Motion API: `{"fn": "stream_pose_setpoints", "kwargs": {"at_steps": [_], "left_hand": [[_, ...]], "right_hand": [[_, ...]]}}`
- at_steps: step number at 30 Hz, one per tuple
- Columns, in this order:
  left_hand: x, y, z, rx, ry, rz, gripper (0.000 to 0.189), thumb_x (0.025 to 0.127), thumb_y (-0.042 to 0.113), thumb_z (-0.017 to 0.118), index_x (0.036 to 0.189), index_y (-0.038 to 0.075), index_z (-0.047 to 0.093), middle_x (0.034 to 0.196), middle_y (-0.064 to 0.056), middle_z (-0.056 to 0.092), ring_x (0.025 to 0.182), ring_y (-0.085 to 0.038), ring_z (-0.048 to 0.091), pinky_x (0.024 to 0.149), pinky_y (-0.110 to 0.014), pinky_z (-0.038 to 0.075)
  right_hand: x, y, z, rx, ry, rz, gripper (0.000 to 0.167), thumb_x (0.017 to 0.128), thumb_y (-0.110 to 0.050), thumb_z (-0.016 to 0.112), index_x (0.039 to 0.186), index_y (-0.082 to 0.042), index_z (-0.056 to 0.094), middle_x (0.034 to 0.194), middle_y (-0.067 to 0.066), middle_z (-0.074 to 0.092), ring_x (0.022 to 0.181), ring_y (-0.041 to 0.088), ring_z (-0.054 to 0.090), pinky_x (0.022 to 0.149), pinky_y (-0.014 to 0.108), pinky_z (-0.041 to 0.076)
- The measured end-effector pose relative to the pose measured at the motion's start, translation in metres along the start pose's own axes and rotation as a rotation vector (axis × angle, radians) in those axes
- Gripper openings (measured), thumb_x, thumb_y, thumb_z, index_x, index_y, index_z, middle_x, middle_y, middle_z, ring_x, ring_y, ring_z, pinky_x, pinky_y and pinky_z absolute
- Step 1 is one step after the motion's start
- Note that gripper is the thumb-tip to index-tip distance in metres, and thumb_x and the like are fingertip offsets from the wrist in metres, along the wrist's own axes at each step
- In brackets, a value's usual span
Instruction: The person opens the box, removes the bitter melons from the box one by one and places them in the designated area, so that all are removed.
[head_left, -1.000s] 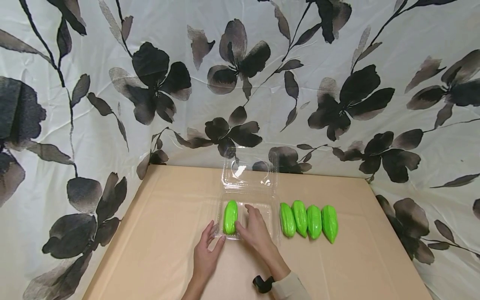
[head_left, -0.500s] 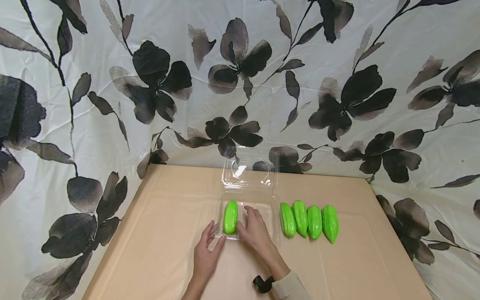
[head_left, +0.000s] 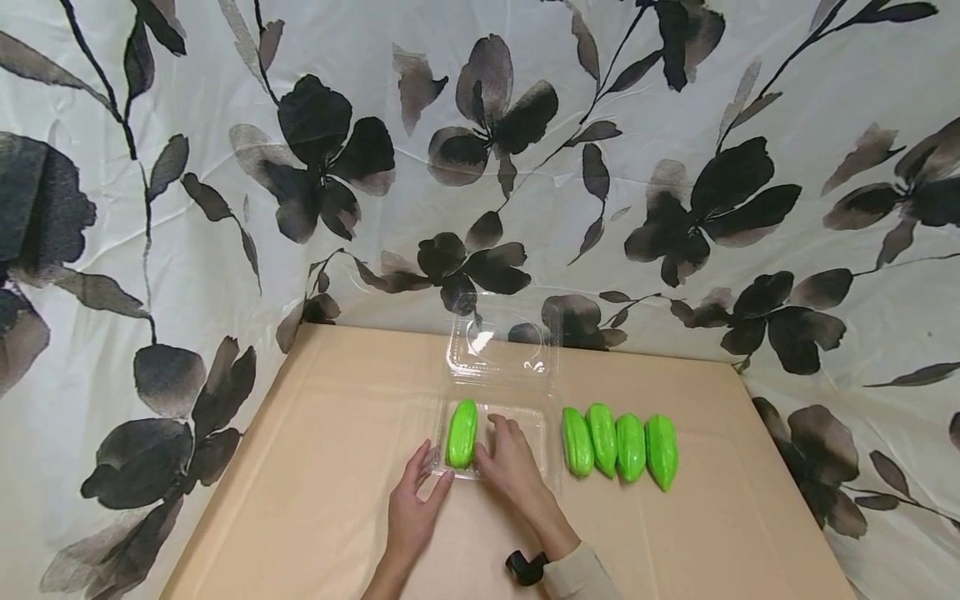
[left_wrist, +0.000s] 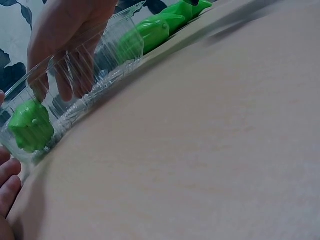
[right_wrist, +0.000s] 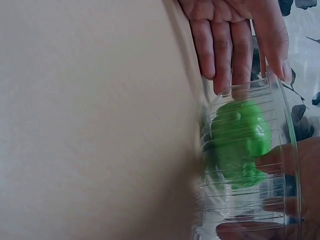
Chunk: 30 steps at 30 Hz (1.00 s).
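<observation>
A clear plastic clamshell container (head_left: pixel 534 417) lies with its lid (head_left: pixel 502 350) raised at the back. Inside, along its left side, sits a glossy green cucumber-like vegetable (head_left: pixel 462 435) with a ridged, bumpy skin. My left hand (head_left: pixel 415 510) is at the container's front left corner. In the right wrist view, the left hand's fingers (right_wrist: pixel 222 52) lie straight against the outer wall, its thumb at the rim. My right hand (head_left: pixel 519 473) reaches into the container with fingers spread, right of the vegetable. Its thumb tip touches or nearly touches the vegetable.
Several more green vegetables (head_left: pixel 630 447) lie in a row on the tan table (head_left: pixel 720 517), right of the container. Behind the table hangs a white cloth (head_left: pixel 570 208) with dark flowers. A small black device (head_left: pixel 525 568) sits at my right wrist.
The head view has tilted slightly. Both hands, the container and the vegetables keep nearly the same places.
</observation>
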<state>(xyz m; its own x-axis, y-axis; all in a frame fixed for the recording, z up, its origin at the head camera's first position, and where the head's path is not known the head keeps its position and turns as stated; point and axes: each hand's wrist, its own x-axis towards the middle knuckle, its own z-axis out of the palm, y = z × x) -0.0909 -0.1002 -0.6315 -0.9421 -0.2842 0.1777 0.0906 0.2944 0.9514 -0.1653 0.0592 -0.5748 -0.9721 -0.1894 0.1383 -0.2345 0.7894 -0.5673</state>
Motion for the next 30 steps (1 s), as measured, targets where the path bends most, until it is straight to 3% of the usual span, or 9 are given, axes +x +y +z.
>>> {"fn": "stream_pose_setpoints", "kwargs": {"at_steps": [9,16,25,30], "left_hand": [[-0.001,0.0,0.001,-0.028,0.012,0.002,0.062,0.089,0.025,0.077,0.146,0.017,0.051,0.134,-0.004,0.067,0.125,-0.021,0.064,0.105,-0.038,0.056],[-0.001,0.003,0.004,-0.021,0.035,-0.037,0.063,0.087,0.017,0.079,0.144,0.014,0.052,0.134,-0.007,0.067,0.125,-0.022,0.064,0.106,-0.04,0.055],[-0.005,0.035,-0.002,-0.037,0.044,-0.03,0.06,0.088,0.011,0.076,0.142,0.001,0.052,0.13,-0.017,0.068,0.12,-0.032,0.066,0.104,-0.046,0.056],[-0.007,0.04,-0.004,-0.031,0.038,-0.027,0.059,0.089,0.01,0.075,0.143,0.001,0.051,0.13,-0.017,0.068,0.119,-0.032,0.066,0.105,-0.044,0.056]], "right_hand": [[0.004,-0.002,-0.001,0.065,-0.04,-0.039,0.045,0.09,-0.011,0.063,0.132,0.003,0.055,0.111,0.022,0.066,0.096,0.031,0.067,0.082,0.045,0.063],[0.006,-0.008,0.001,0.094,-0.087,-0.053,0.043,0.093,-0.012,0.058,0.133,0.002,0.056,0.112,0.02,0.067,0.095,0.028,0.067,0.082,0.043,0.062],[0.006,-0.015,0.002,0.097,-0.131,-0.067,0.043,0.095,-0.017,0.058,0.133,0.003,0.056,0.114,0.02,0.068,0.09,0.02,0.064,0.08,0.036,0.062],[0.007,-0.018,0.007,0.084,-0.142,-0.079,0.044,0.097,-0.02,0.058,0.134,0.004,0.054,0.105,0.015,0.068,0.08,0.015,0.06,0.069,0.027,0.058]]}}
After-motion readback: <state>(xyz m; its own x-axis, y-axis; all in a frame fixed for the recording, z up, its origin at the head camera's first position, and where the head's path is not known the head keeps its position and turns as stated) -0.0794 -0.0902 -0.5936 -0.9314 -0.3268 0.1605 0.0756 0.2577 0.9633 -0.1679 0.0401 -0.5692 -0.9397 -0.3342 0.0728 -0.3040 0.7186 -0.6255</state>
